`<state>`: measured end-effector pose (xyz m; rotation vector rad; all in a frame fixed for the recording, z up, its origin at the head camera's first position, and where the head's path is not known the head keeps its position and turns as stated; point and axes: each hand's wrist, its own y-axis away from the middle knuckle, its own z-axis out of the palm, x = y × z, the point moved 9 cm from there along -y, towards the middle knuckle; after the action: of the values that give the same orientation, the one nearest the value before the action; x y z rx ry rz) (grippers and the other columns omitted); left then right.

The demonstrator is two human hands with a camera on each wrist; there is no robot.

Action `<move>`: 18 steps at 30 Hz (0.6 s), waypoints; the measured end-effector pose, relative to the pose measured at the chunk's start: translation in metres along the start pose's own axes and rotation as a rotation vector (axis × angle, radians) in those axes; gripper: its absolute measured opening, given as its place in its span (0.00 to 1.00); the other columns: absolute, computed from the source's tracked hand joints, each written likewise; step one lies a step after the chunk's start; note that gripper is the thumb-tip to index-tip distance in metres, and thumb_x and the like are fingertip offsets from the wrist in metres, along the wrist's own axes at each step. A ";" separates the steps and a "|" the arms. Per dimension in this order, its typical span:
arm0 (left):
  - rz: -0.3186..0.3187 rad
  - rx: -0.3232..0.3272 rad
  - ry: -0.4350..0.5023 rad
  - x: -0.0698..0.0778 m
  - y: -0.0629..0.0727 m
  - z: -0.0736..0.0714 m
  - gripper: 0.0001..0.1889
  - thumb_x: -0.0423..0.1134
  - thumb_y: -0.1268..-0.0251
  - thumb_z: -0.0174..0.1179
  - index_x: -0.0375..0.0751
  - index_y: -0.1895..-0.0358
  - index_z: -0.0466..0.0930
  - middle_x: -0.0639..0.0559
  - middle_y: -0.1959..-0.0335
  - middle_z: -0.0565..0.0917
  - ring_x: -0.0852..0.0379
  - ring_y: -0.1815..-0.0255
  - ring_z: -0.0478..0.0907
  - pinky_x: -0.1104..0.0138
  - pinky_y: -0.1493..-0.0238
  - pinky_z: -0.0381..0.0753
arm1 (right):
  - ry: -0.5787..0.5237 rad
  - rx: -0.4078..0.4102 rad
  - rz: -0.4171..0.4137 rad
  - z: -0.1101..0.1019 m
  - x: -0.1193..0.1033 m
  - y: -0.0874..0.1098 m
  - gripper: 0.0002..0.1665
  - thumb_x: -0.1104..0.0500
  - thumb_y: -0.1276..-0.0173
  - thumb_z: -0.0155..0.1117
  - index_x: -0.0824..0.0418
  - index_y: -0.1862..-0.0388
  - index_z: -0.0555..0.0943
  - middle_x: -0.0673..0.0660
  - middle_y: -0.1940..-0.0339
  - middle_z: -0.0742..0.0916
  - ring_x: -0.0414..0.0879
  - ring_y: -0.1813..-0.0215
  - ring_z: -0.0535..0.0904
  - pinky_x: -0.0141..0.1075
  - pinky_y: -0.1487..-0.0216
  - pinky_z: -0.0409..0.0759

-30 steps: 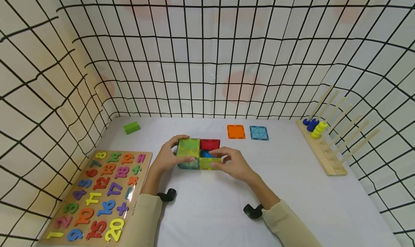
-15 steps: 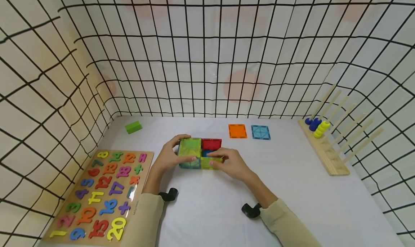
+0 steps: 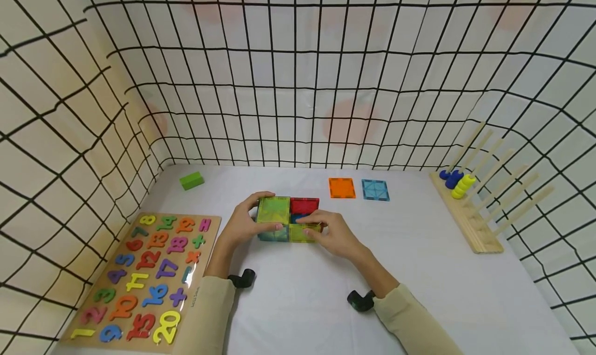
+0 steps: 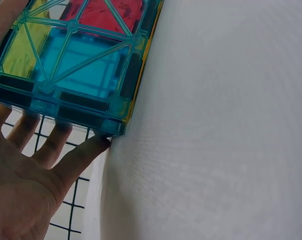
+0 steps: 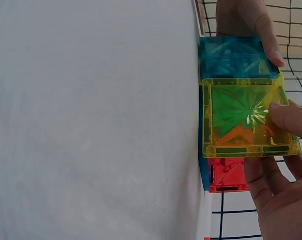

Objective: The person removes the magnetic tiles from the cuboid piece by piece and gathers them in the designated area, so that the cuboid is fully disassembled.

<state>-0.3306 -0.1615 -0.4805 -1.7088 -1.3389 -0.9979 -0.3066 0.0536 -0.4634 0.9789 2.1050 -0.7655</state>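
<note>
Right hand point(image 3: 338, 235) edged left, pinching a translucent yellow tile point(image 5: 240, 117).

Tile block point(image 3: 273, 210): far outer face hidden in head view; cut off in left wrist view. Left hand point(image 3: 242, 225), at block's left: most fingers hidden in head view. Right hand point(image 3: 339, 237), at block's right: cut off in right wrist view. Number board point(image 3: 207, 249), left of block: small print unreadable. 2 sleeves point(image 3: 414, 321), nearer than block: cut off.

On my feed, this looks like a screened-off play corner: white, black-gridded fabric point(image 3: 304, 34) encloses a white-clothed surface point(image 3: 298, 303) holding a brown wooden number board point(image 3: 151, 274) and pale wooden peg rack point(image 3: 486, 243).
</note>
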 end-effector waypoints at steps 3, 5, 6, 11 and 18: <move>-0.012 0.000 -0.003 0.001 0.000 0.000 0.45 0.57 0.56 0.83 0.63 0.30 0.73 0.62 0.28 0.73 0.43 0.26 0.66 0.38 0.29 0.69 | 0.020 -0.007 0.006 -0.001 0.000 -0.001 0.16 0.60 0.27 0.68 0.53 0.42 0.88 0.47 0.52 0.88 0.43 0.57 0.78 0.40 0.56 0.83; -0.022 0.002 -0.007 0.000 -0.001 0.000 0.45 0.58 0.57 0.83 0.65 0.31 0.73 0.62 0.28 0.73 0.43 0.26 0.66 0.38 0.30 0.70 | 0.027 -0.010 0.004 -0.003 -0.002 -0.001 0.17 0.61 0.27 0.68 0.53 0.41 0.87 0.47 0.52 0.88 0.44 0.58 0.78 0.42 0.56 0.83; -0.025 0.003 -0.008 0.001 -0.001 0.000 0.45 0.58 0.57 0.83 0.65 0.31 0.73 0.62 0.28 0.73 0.42 0.26 0.66 0.38 0.30 0.70 | 0.030 -0.011 0.002 -0.003 -0.002 -0.002 0.17 0.61 0.27 0.68 0.53 0.41 0.87 0.47 0.53 0.88 0.44 0.58 0.78 0.43 0.56 0.83; -0.033 0.004 -0.015 0.000 -0.002 0.002 0.45 0.58 0.57 0.83 0.66 0.30 0.72 0.62 0.28 0.73 0.42 0.27 0.67 0.40 0.31 0.72 | 0.051 -0.019 0.015 -0.006 -0.003 -0.001 0.17 0.61 0.27 0.67 0.50 0.41 0.87 0.46 0.54 0.88 0.43 0.58 0.78 0.42 0.55 0.83; -0.054 0.004 -0.016 -0.004 -0.001 0.001 0.45 0.58 0.57 0.83 0.66 0.31 0.73 0.62 0.28 0.73 0.42 0.26 0.66 0.38 0.30 0.71 | 0.073 0.038 0.052 -0.021 0.005 0.005 0.20 0.60 0.27 0.68 0.46 0.40 0.86 0.47 0.53 0.88 0.43 0.57 0.79 0.35 0.55 0.84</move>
<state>-0.3320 -0.1616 -0.4843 -1.6886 -1.4027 -1.0130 -0.3117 0.0738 -0.4555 1.0924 2.1250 -0.7562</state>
